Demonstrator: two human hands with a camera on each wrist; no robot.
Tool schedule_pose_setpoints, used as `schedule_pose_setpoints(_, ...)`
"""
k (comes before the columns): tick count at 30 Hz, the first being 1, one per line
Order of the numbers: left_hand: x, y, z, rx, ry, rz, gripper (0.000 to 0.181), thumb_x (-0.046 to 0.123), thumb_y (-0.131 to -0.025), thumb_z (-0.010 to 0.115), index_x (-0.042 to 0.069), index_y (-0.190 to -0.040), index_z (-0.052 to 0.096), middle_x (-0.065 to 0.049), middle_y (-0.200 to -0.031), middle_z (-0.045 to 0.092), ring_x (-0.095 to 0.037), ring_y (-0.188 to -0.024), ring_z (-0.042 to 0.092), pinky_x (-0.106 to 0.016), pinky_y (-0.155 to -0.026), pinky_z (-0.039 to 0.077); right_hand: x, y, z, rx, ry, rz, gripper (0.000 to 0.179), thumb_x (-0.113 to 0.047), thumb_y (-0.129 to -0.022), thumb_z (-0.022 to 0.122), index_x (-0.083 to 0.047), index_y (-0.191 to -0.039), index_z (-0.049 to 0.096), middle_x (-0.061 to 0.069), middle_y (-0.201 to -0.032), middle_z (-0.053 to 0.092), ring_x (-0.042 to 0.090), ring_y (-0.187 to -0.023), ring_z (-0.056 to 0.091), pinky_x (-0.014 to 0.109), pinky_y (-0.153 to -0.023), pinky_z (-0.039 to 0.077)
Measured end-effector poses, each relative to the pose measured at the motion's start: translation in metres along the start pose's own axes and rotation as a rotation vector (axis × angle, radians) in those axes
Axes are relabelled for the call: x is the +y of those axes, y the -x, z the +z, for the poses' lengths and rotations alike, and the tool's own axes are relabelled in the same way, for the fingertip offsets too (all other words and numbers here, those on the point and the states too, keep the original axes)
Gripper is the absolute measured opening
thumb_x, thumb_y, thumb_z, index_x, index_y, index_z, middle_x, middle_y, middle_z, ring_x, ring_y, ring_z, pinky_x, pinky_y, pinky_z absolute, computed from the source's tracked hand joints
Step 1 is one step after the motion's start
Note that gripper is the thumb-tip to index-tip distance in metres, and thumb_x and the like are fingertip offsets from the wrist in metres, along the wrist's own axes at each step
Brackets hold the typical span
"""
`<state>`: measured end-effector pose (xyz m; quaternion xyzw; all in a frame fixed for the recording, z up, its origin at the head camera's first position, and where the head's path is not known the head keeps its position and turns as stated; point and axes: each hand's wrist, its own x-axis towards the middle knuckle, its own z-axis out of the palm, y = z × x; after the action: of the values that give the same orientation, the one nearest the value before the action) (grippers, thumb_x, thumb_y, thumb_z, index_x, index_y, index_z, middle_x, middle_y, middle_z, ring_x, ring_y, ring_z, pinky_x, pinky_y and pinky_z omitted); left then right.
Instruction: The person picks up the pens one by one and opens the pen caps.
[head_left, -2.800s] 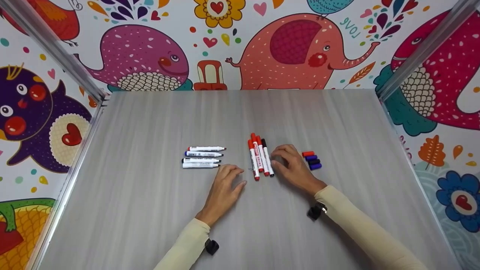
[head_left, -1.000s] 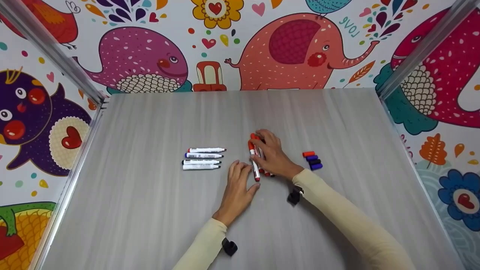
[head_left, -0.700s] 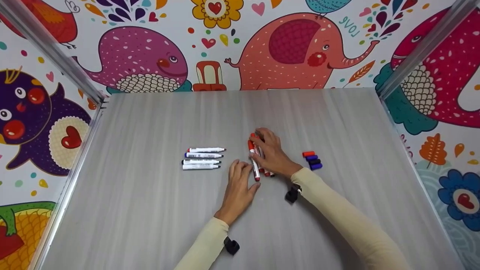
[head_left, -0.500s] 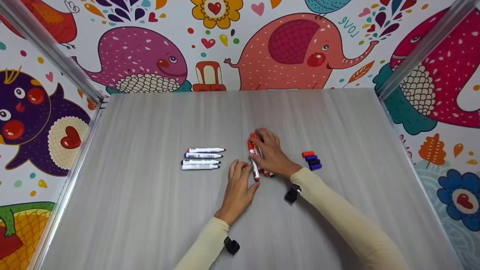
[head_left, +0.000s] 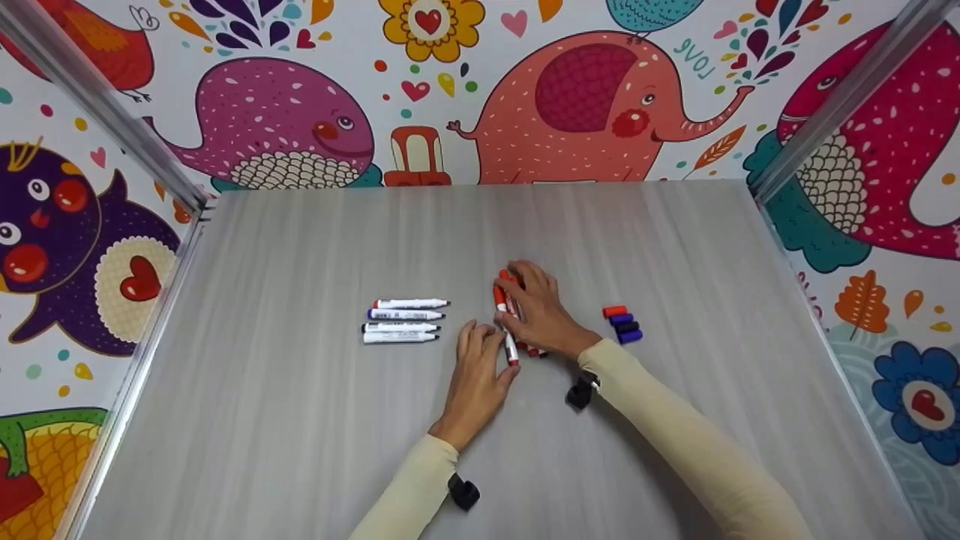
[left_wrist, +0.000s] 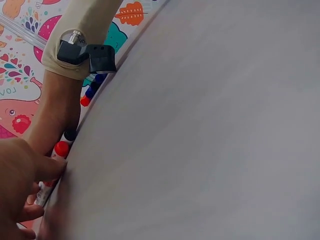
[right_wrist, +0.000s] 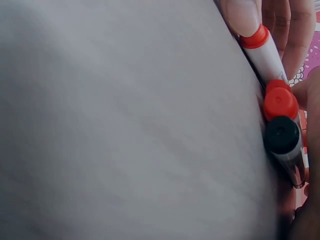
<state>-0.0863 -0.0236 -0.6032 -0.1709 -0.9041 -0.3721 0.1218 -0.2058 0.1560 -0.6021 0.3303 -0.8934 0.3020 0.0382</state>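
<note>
Several capped markers lie side by side in the middle, caps pointing away. In the head view my right hand (head_left: pixel 541 307) arches over them. Its thumb and index finger grip the leftmost red marker (head_left: pixel 512 351) along the barrel and cap. My left hand (head_left: pixel 474 379) pinches that marker's near end, thumb at the red end plug and fingers on its left side. In the right wrist view the left thumb (right_wrist: pixel 242 17) touches the red plug. Beside it show another red marker (right_wrist: pixel 281 102) and a black marker (right_wrist: pixel 282 135). The right hand hides most of these other barrels.
Left of the hands several uncapped markers (head_left: pixel 405 321) lie in a row, tips to the right. Several loose caps (head_left: pixel 624 324), red, blue and black, sit to the right. The grey table (head_left: pixel 315 247) meets patterned walls at its back and sides.
My right hand has come left from beside the markers onto the leftmost red one. My left hand has moved right to its near end. Over the last half second both hands barely move.
</note>
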Motion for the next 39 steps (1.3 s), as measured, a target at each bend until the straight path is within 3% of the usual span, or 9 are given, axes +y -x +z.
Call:
schedule_pose_setpoints(11, -0.001, -0.002, -0.01, -0.052, 0.019, -0.035, 0.067, 0.024, -0.088, 0.095, 0.001, -0.143, 0.065, -0.016, -0.145, 0.058, -0.045, -0.154, 0.037, -0.056, -0.126, 0.035, -0.007, 0.0, -0.004, -0.036, -0.027, 0.032, 0.052, -0.036, -0.105, 0.071, -0.003, -0.144, 0.062, 0.028, -0.168, 0.036, 0.042, -0.161, 0.023, 0.065, -0.127, 0.017)
schedule_pose_setpoints(19, 0.0, -0.005, -0.022, -0.097, 0.049, -0.019, 0.084, 0.036, -0.084, 0.099, -0.002, -0.148, 0.06, -0.017, -0.15, 0.056, -0.047, -0.157, 0.033, -0.059, -0.127, 0.033, -0.018, 0.001, -0.009, 0.032, -0.095, -0.027, 0.04, -0.028, -0.106, 0.072, 0.0, -0.134, 0.064, 0.029, -0.159, 0.046, 0.043, -0.155, 0.033, 0.066, -0.123, 0.025)
schedule_pose_setpoints(26, 0.004, -0.005, -0.035, -0.216, 0.158, -0.026, 0.092, 0.037, -0.085, 0.097, -0.003, -0.155, 0.054, -0.017, -0.156, 0.055, -0.044, -0.159, 0.031, -0.058, -0.127, 0.033, -0.032, 0.007, -0.019, 0.076, -0.261, -0.04, 0.034, -0.019, -0.105, 0.076, 0.003, -0.129, 0.065, 0.027, -0.152, 0.054, 0.041, -0.149, 0.044, 0.064, -0.124, 0.032)
schedule_pose_setpoints(32, 0.005, -0.004, -0.046, -0.33, 0.305, -0.048, 0.099, 0.043, -0.087, 0.093, -0.001, -0.161, 0.046, -0.016, -0.166, 0.047, -0.039, -0.162, 0.029, -0.059, -0.128, 0.032, -0.041, 0.013, -0.03, 0.036, -0.374, -0.014, 0.03, -0.016, -0.107, 0.072, 0.004, -0.129, 0.064, 0.022, -0.145, 0.061, 0.038, -0.14, 0.053, 0.059, -0.121, 0.04)
schedule_pose_setpoints(39, 0.003, 0.001, -0.054, -0.455, 0.535, -0.148, 0.109, 0.048, -0.088, 0.089, 0.001, -0.169, 0.035, -0.018, -0.176, 0.03, -0.035, -0.163, 0.028, -0.06, -0.13, 0.027, -0.052, 0.023, -0.039, -0.022, -0.536, 0.13, 0.031, -0.016, -0.107, 0.074, -0.002, -0.133, 0.065, 0.014, -0.125, 0.071, 0.036, -0.112, 0.064, 0.055, -0.1, 0.052)
